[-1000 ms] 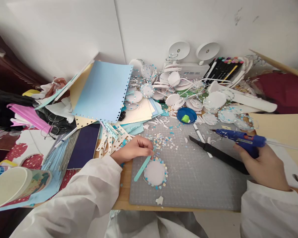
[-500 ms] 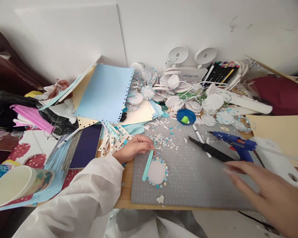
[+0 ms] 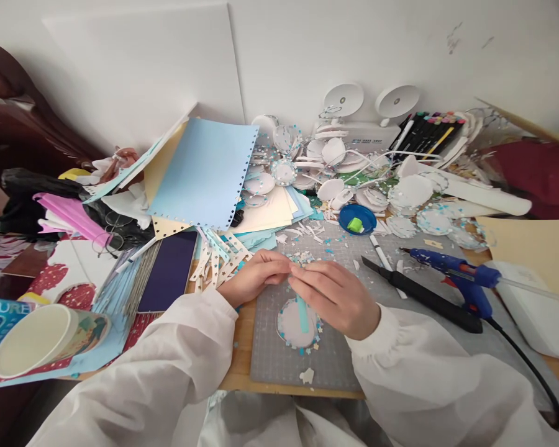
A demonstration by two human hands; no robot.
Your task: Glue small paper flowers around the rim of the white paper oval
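Meeting at the fingertips near the centre of the frame, the left hand (image 3: pixel 256 276) and right hand (image 3: pixel 336 299) work above a grey cutting mat (image 3: pixel 326 366). The left hand's fingers are curled closed; the right hand's are bent, and whether they grip anything cannot be told. A teal strip (image 3: pixel 302 315) extends down from beneath the right fingers, its upper end hidden, over a white disc (image 3: pixel 289 326) edged with small stars, at lower centre.

To the right on the mat are a blue glue gun (image 3: pixel 454 268), a black-handled cutter (image 3: pixel 431 302) and a white pen (image 3: pixel 379 250). A blue dish (image 3: pixel 343 228) with a green piece (image 3: pixel 355 225) in it is above the hands. Similar star-trimmed discs (image 3: pixel 410 191) crowd the upper right. A light blue sheet (image 3: pixel 202 171) leans at upper left; a paper cup (image 3: pixel 32 341) is at lower left.
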